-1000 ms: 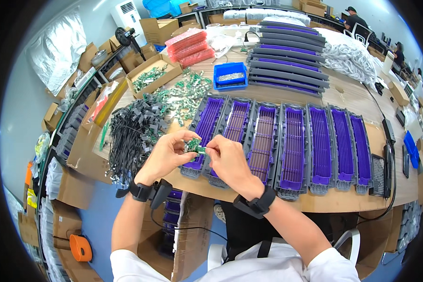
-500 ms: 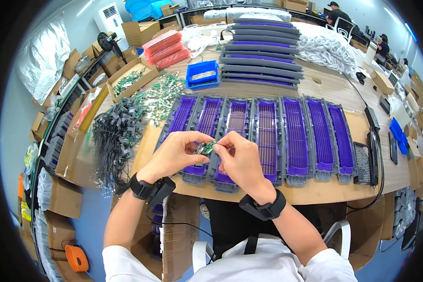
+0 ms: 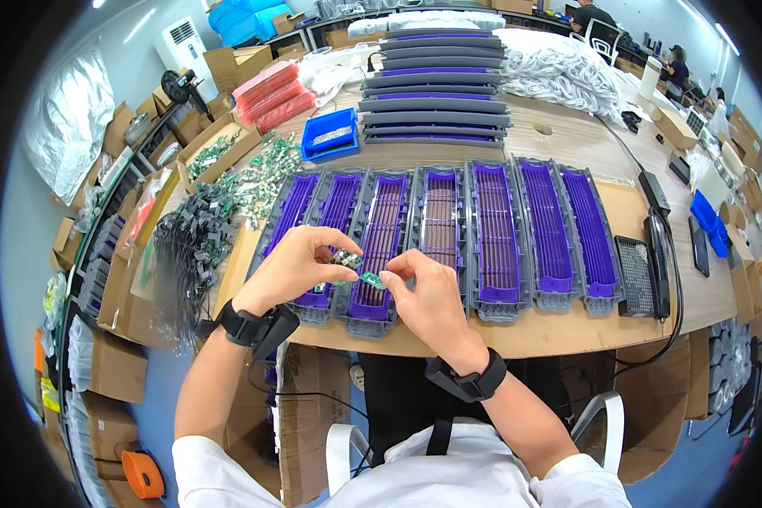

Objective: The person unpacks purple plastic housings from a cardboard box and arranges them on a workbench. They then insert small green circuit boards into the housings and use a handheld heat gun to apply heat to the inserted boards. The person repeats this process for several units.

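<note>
Over the purple-and-grey housings, my left hand (image 3: 295,264) is closed around several small green circuit boards (image 3: 348,260). Between the thumb and fingertips of my right hand (image 3: 430,298) is another small green circuit board (image 3: 372,280), held just beside the left fingertips. Whether the boards touch one another cannot be made out. Below both hands lies a long grey housing with a purple slatted inside (image 3: 374,292), in a row of several like it.
A blue bin (image 3: 330,135) of small metal parts stands behind the row. Loose green boards (image 3: 271,173) and a heap of black wired parts (image 3: 193,237) lie at left. Grey strips (image 3: 436,106) are stacked at the back. A black perforated tray (image 3: 635,275) sits at right.
My right hand has drawn slightly away from the left, and a green board now shows at its fingertips. The whole view has shifted, moving the table leftward in the picture.
</note>
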Available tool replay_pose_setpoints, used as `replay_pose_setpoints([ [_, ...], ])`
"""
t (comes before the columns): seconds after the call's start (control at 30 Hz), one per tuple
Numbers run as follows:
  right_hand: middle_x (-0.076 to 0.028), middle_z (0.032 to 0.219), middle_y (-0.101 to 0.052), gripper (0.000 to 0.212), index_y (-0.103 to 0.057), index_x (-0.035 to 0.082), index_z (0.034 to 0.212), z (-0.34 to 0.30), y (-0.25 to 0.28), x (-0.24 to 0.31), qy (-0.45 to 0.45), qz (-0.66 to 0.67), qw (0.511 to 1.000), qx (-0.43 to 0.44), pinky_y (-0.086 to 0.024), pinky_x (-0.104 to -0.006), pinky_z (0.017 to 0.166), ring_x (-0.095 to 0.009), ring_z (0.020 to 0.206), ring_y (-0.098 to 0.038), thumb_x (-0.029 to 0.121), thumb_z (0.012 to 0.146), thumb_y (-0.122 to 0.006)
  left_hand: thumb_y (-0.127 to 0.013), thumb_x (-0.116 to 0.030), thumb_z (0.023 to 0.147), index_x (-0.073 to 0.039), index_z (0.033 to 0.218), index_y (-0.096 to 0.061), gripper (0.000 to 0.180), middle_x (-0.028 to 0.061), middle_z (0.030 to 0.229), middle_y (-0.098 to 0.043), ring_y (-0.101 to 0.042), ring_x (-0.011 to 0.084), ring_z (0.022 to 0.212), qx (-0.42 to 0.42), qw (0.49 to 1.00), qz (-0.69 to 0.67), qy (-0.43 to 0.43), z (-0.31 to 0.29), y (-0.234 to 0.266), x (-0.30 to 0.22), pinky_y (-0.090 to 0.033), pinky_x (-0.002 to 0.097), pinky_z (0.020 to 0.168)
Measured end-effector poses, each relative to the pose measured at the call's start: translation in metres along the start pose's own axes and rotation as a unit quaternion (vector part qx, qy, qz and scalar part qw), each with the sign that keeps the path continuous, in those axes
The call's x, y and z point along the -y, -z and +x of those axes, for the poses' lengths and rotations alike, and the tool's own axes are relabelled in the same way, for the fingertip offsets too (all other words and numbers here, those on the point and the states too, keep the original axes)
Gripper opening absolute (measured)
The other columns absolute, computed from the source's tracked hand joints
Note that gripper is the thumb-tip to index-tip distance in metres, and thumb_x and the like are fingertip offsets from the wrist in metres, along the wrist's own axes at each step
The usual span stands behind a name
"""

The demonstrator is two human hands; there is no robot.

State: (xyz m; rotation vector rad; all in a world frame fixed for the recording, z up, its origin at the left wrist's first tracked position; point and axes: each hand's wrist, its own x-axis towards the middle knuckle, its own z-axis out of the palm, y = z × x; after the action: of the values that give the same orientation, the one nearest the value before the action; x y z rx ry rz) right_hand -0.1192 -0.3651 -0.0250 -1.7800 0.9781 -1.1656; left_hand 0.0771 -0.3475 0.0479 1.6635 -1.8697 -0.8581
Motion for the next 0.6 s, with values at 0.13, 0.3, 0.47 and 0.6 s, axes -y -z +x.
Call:
replay_pose_setpoints([
  [0.13,-0.016,0.077,-0.068,0.016,-0.066,-0.004,0.091,0.001,0.007,-0.002,0.057,0.042,0.997,-0.022,-0.049,-0.0341,0.055,-0.022,0.060,-0.065,0.011,0.086,-0.069,-0.081,-0.004,0.073,-0.002,0.097,-0.071,0.026,-0.0040,0.073,-0.059,-0.047,0.0018,0.062,-0.006,0.999,0.017,-0.033,0.004,-0.011,-0.009,-0.038,0.0216,0.053],
  [0.3,-0.018,0.073,-0.067,0.013,-0.065,-0.004,0.084,0.001,0.033,0.003,-0.031,0.074,0.997,0.004,-0.049,-0.0358,0.061,-0.028,0.066,-0.067,0.009,0.083,-0.069,-0.082,-0.006,0.071,-0.003,0.096,-0.071,0.027,-0.0014,0.077,-0.061,-0.047,0.0045,0.063,0.005,0.993,0.049,-0.104,0.014,-0.035,-0.037,-0.039,0.0226,0.056],
  [0.47,-0.016,0.069,-0.066,0.014,-0.065,-0.003,0.080,-0.006,0.055,-0.006,-0.029,0.035,0.999,-0.013,-0.048,-0.0359,0.059,-0.026,0.061,-0.065,0.010,0.083,-0.069,-0.083,-0.006,0.071,-0.001,0.096,-0.070,0.028,-0.0030,0.071,-0.058,-0.044,0.0040,0.062,0.020,0.999,0.022,-0.027,0.025,-0.044,-0.040,-0.039,0.0240,0.055],
  [0.6,-0.018,0.072,-0.066,0.017,-0.064,-0.004,0.080,-0.014,0.056,-0.023,-0.028,-0.070,0.997,-0.020,-0.048,-0.0417,0.061,-0.033,0.065,-0.065,0.012,0.083,-0.069,-0.078,-0.002,0.076,0.000,0.100,-0.069,0.025,-0.0039,0.070,-0.057,-0.047,0.0027,0.064,0.027,0.999,-0.018,0.020,0.028,-0.045,-0.031,-0.042,0.0218,0.057],
])
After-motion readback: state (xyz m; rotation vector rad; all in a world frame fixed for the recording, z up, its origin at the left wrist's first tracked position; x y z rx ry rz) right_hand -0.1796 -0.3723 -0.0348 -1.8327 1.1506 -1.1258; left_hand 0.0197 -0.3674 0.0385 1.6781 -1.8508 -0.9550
